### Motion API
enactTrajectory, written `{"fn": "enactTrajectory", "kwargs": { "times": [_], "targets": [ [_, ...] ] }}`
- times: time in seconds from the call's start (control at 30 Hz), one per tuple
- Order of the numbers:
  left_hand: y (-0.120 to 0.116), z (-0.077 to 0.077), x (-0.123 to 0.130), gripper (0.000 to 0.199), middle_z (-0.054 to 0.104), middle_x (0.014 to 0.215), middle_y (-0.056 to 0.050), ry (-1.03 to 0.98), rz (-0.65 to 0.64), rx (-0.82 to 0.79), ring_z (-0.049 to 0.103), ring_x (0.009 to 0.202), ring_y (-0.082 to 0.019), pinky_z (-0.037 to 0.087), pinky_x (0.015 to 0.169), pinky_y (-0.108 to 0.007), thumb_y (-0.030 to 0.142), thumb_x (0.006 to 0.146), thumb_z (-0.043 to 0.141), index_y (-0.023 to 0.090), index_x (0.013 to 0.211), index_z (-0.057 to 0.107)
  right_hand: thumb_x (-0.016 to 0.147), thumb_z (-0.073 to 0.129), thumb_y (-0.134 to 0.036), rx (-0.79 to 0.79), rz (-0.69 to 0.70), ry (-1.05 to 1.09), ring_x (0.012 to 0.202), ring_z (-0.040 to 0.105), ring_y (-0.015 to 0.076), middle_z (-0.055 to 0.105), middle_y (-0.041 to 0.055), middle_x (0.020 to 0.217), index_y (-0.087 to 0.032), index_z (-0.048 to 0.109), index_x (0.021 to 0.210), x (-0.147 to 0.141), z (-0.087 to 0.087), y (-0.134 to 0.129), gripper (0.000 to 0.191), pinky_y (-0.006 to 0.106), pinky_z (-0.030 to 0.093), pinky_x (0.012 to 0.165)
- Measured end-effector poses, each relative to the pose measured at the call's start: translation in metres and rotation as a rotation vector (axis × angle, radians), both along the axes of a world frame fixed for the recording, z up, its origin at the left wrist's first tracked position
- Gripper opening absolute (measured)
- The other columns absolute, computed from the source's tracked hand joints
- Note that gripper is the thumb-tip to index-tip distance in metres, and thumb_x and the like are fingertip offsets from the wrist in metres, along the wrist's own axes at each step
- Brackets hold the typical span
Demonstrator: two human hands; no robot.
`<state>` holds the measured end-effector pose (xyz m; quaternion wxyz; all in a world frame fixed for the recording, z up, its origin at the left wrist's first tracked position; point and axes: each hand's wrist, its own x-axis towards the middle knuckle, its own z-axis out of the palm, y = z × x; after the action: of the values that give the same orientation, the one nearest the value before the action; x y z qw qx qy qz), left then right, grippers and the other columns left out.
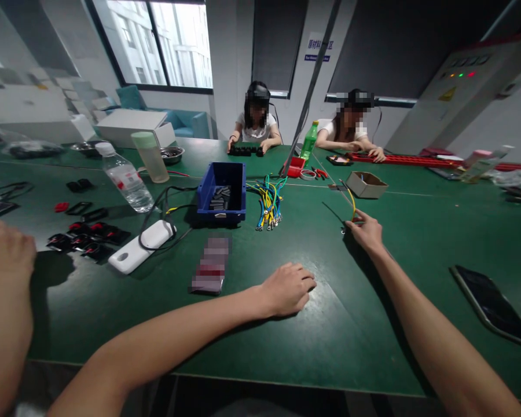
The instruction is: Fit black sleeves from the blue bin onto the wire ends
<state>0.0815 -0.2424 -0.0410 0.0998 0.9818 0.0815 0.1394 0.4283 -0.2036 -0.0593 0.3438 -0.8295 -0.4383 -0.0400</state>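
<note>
The right hand point(367, 233) pinches a thin yellow wire point(353, 202) above the smooth green table point(312, 353), where the left hand point(287, 291) rests half-curled, its grip unclear.

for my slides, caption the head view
Right hand holding a yellow wire, left hand resting on the green table, more wires beyond.

Green table point(312, 347) with blue bin point(234, 215), coloured wires point(269, 202), cardboard box point(364, 190), dark phone point(495, 304).
</note>
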Motion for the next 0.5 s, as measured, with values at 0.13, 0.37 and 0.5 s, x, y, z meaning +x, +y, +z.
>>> {"fn": "enactTrajectory", "kwargs": {
  "times": [0.13, 0.37, 0.5],
  "targets": [
    [0.001, -0.001, 0.000, 0.028, 0.065, 0.113, -0.007, -0.003, 0.004, 0.004, 0.056, 0.100, -0.021, 0.044, 0.082, -0.034, 0.021, 0.085, 0.051, 0.015, 0.110, 0.062, 0.070, 0.063, -0.034, -0.022, 0.006, -0.015, 0.074, 0.066, 0.0237, 0.071, 0.0098, 0.089, -0.014, 0.060, 0.125, 0.006, -0.006, 0.002, 0.058, 0.035, 0.049, 0.074],
    [0.001, -0.003, 0.001, 0.026, 0.066, 0.109, -0.008, 0.019, 0.011, 0.021, 0.057, 0.100, -0.022, 0.046, 0.080, -0.034, 0.023, 0.086, 0.051, 0.015, 0.108, 0.062, 0.067, 0.063, -0.036, -0.053, 0.004, -0.027, 0.078, 0.066, 0.0269, 0.072, 0.0109, 0.086, -0.015, 0.063, 0.115, 0.015, -0.012, 0.002, 0.052, 0.037, 0.048, 0.071],
    [0.002, 0.000, 0.003, 0.027, 0.067, 0.103, -0.007, -0.045, 0.039, -0.010, 0.058, 0.094, -0.021, 0.047, 0.080, -0.033, 0.022, 0.085, 0.050, 0.014, 0.108, 0.061, 0.070, 0.062, -0.036, -0.065, 0.028, -0.060, 0.080, 0.066, 0.0274, 0.072, 0.0105, 0.084, -0.015, 0.066, 0.107, 0.014, -0.014, 0.002, 0.043, 0.039, 0.048, 0.075]
  ]
}}
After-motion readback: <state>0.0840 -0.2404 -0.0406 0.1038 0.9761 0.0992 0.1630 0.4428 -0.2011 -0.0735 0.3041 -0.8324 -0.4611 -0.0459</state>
